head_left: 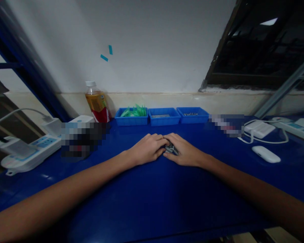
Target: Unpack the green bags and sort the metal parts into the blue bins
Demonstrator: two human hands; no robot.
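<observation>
Metal piece [172,150]: where is it, and which way does it point?

It sits between the two hands, low over the tabletop [147,202], on the near side of the middle bin [164,121]; the visible part seems to slant, its far end up and left toward the middle bin, its near end down and right; the hands cover so much that I cannot tell its full long axis, nor whether it touches the tabletop.

And the fingers?

Left hand [149,148] has its fingers curled narrow, their tips on the metal piece from the left; right hand [183,150] closes around it from the other side, thumb nearest the person, fingers on the side facing the middle bin.

What about the surface and the room?

Blue and glossy, that tabletop; silvery rods [160,116] lie in the middle bin; left of it stands the left bin [131,121] with green packets [134,111], then, farther left, a bottle [97,103] and a power strip [44,143]; right of it stands the right bin [195,119] with small metal bits [191,114], and well to its right, nearer the person, lies a white case [266,154]; behind it rises a pale wall [154,44], with a dark window [263,44] up to its right.
</observation>
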